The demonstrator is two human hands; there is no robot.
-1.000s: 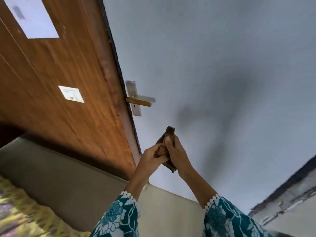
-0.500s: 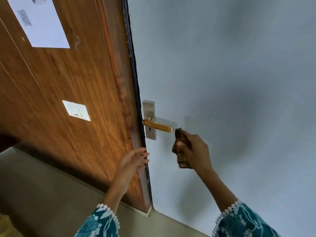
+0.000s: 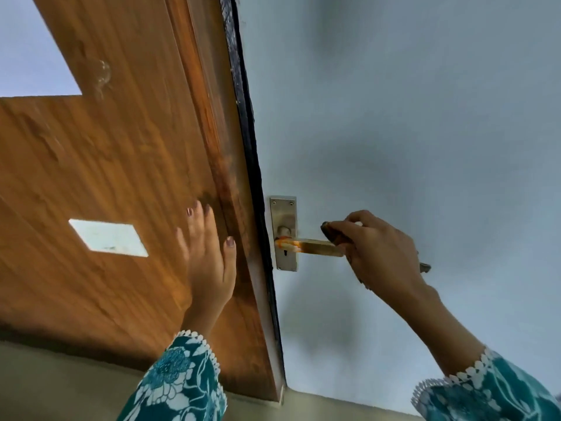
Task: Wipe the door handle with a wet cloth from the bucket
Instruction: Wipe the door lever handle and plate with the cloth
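A brass lever door handle [image 3: 315, 247] juts out from a steel backplate [image 3: 284, 217] on the pale blue door face. My right hand [image 3: 379, 253] is closed around a dark brown cloth [image 3: 332, 232] and presses it onto the outer end of the handle. Most of the cloth is hidden inside the fist; a scrap pokes out behind the hand. My left hand [image 3: 209, 262] lies flat with fingers spread on the brown wooden door panel [image 3: 121, 165], just left of the door's dark edge. The bucket is out of view.
A white rectangular label [image 3: 107, 237] is stuck on the wooden panel left of my left hand. A pale sheet [image 3: 30, 47] sits at the upper left. The door's black edge [image 3: 249, 141] runs down the middle. Beige floor [image 3: 60, 387] lies along the bottom.
My right hand carried the cloth up onto the handle's end. My left hand let go of the cloth and went flat against the wooden panel. The view has closed in on the door.
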